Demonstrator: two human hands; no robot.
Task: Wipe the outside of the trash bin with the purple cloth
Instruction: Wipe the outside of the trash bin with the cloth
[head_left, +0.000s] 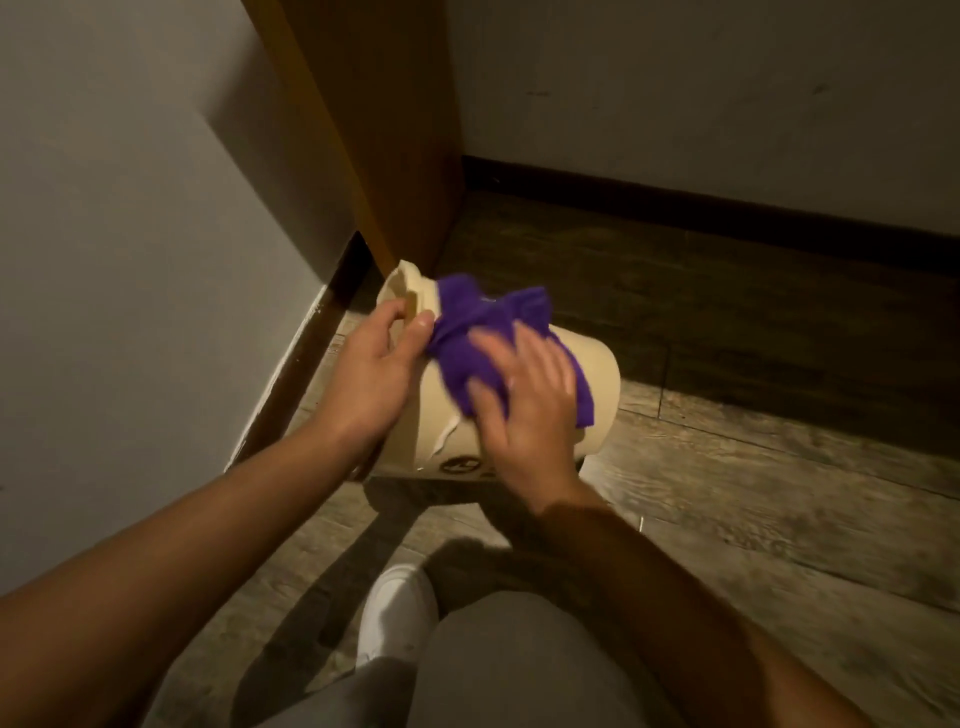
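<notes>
Steady bin (597, 374) on floor (753, 493) with left hand (371, 371) clamped on rim, press purple cloth (478, 338) flat under open right hand (524, 400), overlapping strokes.

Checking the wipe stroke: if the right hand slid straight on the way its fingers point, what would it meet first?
The right hand lies flat on the purple cloth, fingers pointing up-left along the tipped trash bin. Going on, it would probably reach the left hand's thumb at the bin's rim first; depth is uncertain.
</notes>
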